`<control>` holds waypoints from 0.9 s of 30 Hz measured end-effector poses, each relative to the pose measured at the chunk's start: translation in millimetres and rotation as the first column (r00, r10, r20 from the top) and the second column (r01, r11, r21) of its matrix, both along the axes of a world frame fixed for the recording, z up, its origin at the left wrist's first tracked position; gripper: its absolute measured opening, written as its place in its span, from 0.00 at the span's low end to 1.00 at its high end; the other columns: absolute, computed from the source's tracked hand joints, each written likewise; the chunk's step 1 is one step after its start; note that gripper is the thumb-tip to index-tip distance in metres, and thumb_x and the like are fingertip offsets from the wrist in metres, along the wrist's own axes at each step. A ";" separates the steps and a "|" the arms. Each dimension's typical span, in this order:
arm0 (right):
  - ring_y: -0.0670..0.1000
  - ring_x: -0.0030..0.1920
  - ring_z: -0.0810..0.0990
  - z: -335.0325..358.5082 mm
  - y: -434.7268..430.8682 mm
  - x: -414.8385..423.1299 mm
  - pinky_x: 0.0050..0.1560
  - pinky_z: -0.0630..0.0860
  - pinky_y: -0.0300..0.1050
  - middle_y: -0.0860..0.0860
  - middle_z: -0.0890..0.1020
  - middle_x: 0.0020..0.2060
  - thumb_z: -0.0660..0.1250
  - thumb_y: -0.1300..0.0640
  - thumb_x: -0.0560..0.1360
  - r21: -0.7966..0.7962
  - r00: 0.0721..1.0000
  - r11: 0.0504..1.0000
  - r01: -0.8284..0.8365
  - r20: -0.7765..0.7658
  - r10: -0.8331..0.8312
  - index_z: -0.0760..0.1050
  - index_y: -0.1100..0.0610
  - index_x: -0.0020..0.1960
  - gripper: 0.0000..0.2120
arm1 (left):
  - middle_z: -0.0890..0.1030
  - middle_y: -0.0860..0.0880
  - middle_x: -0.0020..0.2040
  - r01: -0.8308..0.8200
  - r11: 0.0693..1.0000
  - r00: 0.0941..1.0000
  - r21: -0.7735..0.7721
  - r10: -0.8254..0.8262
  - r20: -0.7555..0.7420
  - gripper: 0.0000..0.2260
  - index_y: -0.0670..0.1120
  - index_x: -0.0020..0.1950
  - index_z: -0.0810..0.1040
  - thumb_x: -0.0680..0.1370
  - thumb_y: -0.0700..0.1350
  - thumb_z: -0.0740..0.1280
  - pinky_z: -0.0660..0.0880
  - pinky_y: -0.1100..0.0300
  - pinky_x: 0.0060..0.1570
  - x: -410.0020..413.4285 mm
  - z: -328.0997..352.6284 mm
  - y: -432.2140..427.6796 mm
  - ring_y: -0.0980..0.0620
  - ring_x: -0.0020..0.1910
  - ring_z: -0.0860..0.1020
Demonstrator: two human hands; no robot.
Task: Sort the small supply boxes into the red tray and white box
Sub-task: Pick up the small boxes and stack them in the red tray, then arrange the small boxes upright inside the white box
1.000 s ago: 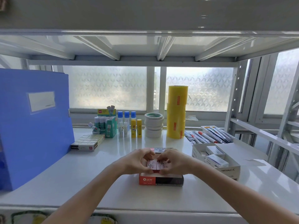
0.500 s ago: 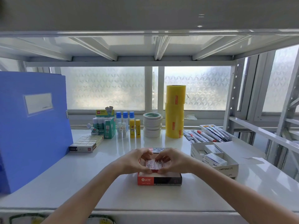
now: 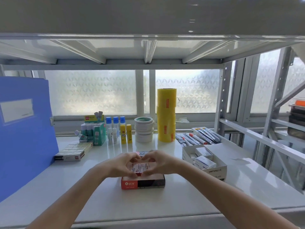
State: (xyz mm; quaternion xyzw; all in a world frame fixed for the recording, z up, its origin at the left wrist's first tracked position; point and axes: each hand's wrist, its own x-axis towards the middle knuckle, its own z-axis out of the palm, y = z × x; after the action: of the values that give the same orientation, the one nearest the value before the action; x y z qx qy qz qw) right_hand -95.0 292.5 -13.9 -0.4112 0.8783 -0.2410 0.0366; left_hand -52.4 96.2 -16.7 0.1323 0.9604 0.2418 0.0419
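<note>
Both hands, left hand [image 3: 123,164] and right hand [image 3: 158,162], grasp 2 small boxes [image 3: 140,167] together just above the red tray [image 3: 142,183]. The white box [image 3: 204,162] at right already holds several; sorting looks partly done.

Between the left hand [image 3: 123,164] and right hand [image 3: 159,162] sit two small boxes [image 3: 140,168], white with red printed panels. Under them the tray [image 3: 142,183] is red at its front left, black along the rest of that front. Right of the right hand, the white box [image 3: 212,171] carries white cartons with blue print [image 3: 204,161]. Beyond the hands stand a yellow tape roll stack with red patterned strips [image 3: 166,114], white tape rolls [image 3: 144,129], yellow glue sticks [image 3: 126,133] and blue-capped bottles [image 3: 115,128]. Left of the left hand stands a blue folder [image 3: 24,133]. The shelf [image 3: 99,195] is glossy white.
</note>
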 end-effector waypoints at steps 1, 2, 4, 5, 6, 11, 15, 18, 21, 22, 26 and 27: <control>0.52 0.56 0.78 7.4 8.8 2.1 0.60 0.75 0.47 0.55 0.78 0.58 0.74 0.51 0.69 -0.036 1.000 0.999 0.003 0.006 -0.002 0.74 0.58 0.66 0.28 | 0.77 0.50 0.61 -0.006 1.000 1.000 -0.018 0.006 0.000 0.25 0.49 0.66 0.71 0.71 0.47 0.74 0.74 0.61 0.60 0.2 5.6 5.9 0.52 0.60 0.75; 0.52 0.57 0.77 16.9 21.6 3.2 0.61 0.75 0.46 0.54 0.78 0.59 0.74 0.51 0.70 -0.072 1.000 0.997 0.014 0.010 -0.013 0.73 0.58 0.66 0.27 | 0.76 0.49 0.62 -0.016 0.999 0.999 -0.037 0.015 -0.039 0.24 0.48 0.67 0.72 0.72 0.47 0.73 0.72 0.58 0.63 -0.1 11.5 14.1 0.51 0.61 0.74; 0.49 0.59 0.78 37.5 58.5 -0.2 0.62 0.74 0.40 0.51 0.79 0.59 0.73 0.52 0.71 -0.128 0.998 0.989 0.066 0.017 -0.065 0.74 0.59 0.64 0.24 | 0.76 0.48 0.64 -0.026 0.999 0.978 -0.031 0.019 -0.207 0.23 0.45 0.68 0.73 0.74 0.46 0.71 0.71 0.54 0.66 -2.3 21.8 40.6 0.50 0.63 0.74; 0.48 0.57 0.79 46.7 81.1 -4.6 0.60 0.75 0.37 0.50 0.80 0.57 0.73 0.54 0.71 -0.138 0.995 0.985 0.100 0.015 -0.099 0.76 0.59 0.61 0.21 | 0.77 0.47 0.64 -0.016 1.000 0.958 -0.006 0.013 -0.288 0.22 0.44 0.68 0.74 0.75 0.47 0.70 0.71 0.54 0.67 -2.8 26.4 59.4 0.50 0.63 0.74; 0.48 0.54 0.80 55.1 104.6 -9.6 0.56 0.76 0.34 0.49 0.82 0.53 0.73 0.56 0.71 -0.130 0.991 0.983 0.133 0.004 -0.133 0.78 0.60 0.58 0.17 | 0.78 0.46 0.64 0.011 1.000 0.938 0.021 -0.003 -0.345 0.21 0.43 0.67 0.75 0.76 0.48 0.70 0.71 0.54 0.66 -3.2 30.0 81.5 0.50 0.62 0.75; 0.48 0.48 0.80 59.6 186.0 -39.2 0.47 0.76 0.32 0.48 0.84 0.48 0.73 0.61 0.70 0.032 0.954 0.954 0.298 -0.020 -0.298 0.81 0.56 0.54 0.13 | 0.83 0.44 0.55 0.126 0.991 0.939 0.047 -0.103 -0.327 0.20 0.41 0.58 0.81 0.74 0.54 0.70 0.76 0.54 0.55 -9.0 38.2 191.6 0.45 0.54 0.80; 0.45 0.55 0.78 44.2 195.5 -45.2 0.55 0.76 0.40 0.46 0.82 0.54 0.76 0.54 0.67 0.086 0.956 0.952 0.292 0.003 -0.294 0.79 0.50 0.57 0.19 | 0.83 0.41 0.52 0.068 0.997 0.973 -0.031 -0.073 -0.221 0.21 0.41 0.53 0.83 0.72 0.58 0.70 0.76 0.52 0.51 -21.7 31.5 226.1 0.44 0.53 0.80; 0.45 0.56 0.77 36.0 191.6 -47.3 0.57 0.76 0.46 0.46 0.81 0.54 0.74 0.47 0.66 0.108 0.957 0.951 0.290 -0.050 -0.286 0.78 0.45 0.57 0.19 | 0.83 0.43 0.55 0.062 0.998 0.979 -0.012 -0.063 -0.194 0.23 0.43 0.57 0.81 0.72 0.60 0.69 0.76 0.49 0.56 -28.9 27.2 226.0 0.44 0.55 0.79; 0.46 0.54 0.77 33.7 186.4 -50.5 0.55 0.76 0.47 0.45 0.80 0.54 0.73 0.44 0.67 0.122 0.950 0.947 0.298 -0.132 -0.282 0.76 0.44 0.57 0.20 | 0.82 0.43 0.59 0.078 0.994 0.989 0.072 -0.068 -0.134 0.22 0.44 0.61 0.79 0.75 0.57 0.68 0.77 0.48 0.57 -32.1 23.7 218.1 0.44 0.57 0.79; 0.46 0.54 0.77 33.9 185.3 -51.4 0.55 0.75 0.46 0.45 0.80 0.55 0.73 0.45 0.67 0.126 0.948 0.946 0.300 -0.146 -0.282 0.76 0.45 0.58 0.21 | 0.81 0.43 0.60 0.083 0.993 0.989 0.089 -0.071 -0.131 0.21 0.44 0.62 0.78 0.75 0.56 0.68 0.77 0.49 0.57 -32.5 22.5 216.0 0.44 0.58 0.78; 0.48 0.53 0.77 35.9 182.4 -54.9 0.54 0.76 0.46 0.45 0.79 0.54 0.75 0.47 0.66 0.136 0.946 0.946 0.296 -0.178 -0.270 0.76 0.47 0.56 0.20 | 0.81 0.43 0.58 0.095 0.980 0.993 0.174 -0.082 -0.081 0.24 0.43 0.62 0.74 0.71 0.52 0.74 0.79 0.53 0.54 -32.0 24.2 210.8 0.46 0.56 0.80; 0.48 0.53 0.77 36.5 182.4 -55.6 0.53 0.75 0.45 0.45 0.79 0.53 0.75 0.48 0.66 0.138 0.945 0.945 0.298 -0.181 -0.272 0.75 0.47 0.55 0.20 | 0.81 0.43 0.57 0.106 0.977 0.994 0.185 -0.096 -0.061 0.24 0.43 0.61 0.73 0.71 0.51 0.75 0.79 0.53 0.54 -32.4 26.0 209.6 0.46 0.56 0.80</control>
State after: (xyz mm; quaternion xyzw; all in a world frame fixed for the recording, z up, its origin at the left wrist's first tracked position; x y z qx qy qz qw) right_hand -150.7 475.0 22.6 -0.2931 0.9455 -0.1371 -0.0354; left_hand -84.8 305.8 9.3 0.1905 0.9261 0.3253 0.0166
